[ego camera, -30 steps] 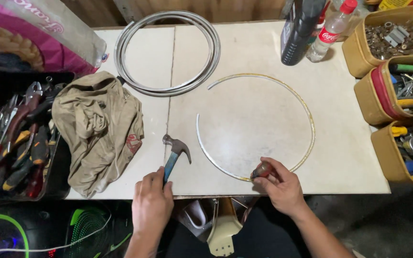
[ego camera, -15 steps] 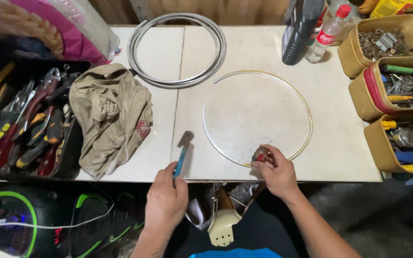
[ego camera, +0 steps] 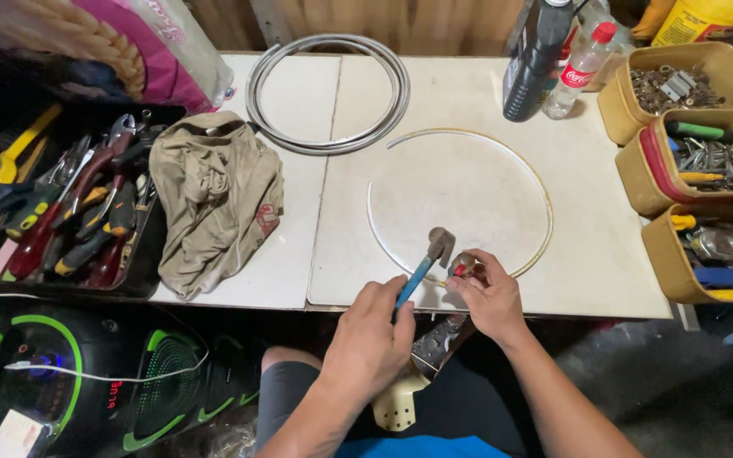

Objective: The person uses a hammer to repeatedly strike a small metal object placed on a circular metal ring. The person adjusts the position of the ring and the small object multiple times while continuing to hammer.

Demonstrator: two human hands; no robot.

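The left hand (ego camera: 372, 331) is closed around the blue handle of a claw hammer (ego camera: 424, 265), whose grey head sits just above the near edge of the white table (ego camera: 604, 254), close to the metal ring. The right hand (ego camera: 487, 293) is closed on a small object (ego camera: 460, 266) with a red spot, pinched at the fingertips; it may be a fitting on the ring's end, though the view is too small to be sure. It lies against the near arc of the thin metal ring (ego camera: 545, 212), which lies flat on the right half of the table with its ends apart at the far left. Toward the far edge lies a coil of grey tubing (ego camera: 328, 140). A crumpled tan cloth (ego camera: 214, 199) covers the left end. A dark bottle (ego camera: 534, 59) and a clear plastic bottle (ego camera: 579, 72) stand at the far right. Off the right edge sit three yellow bins (ego camera: 638, 182) of hardware, and off the left edge a black tray of pliers (ego camera: 69, 212).
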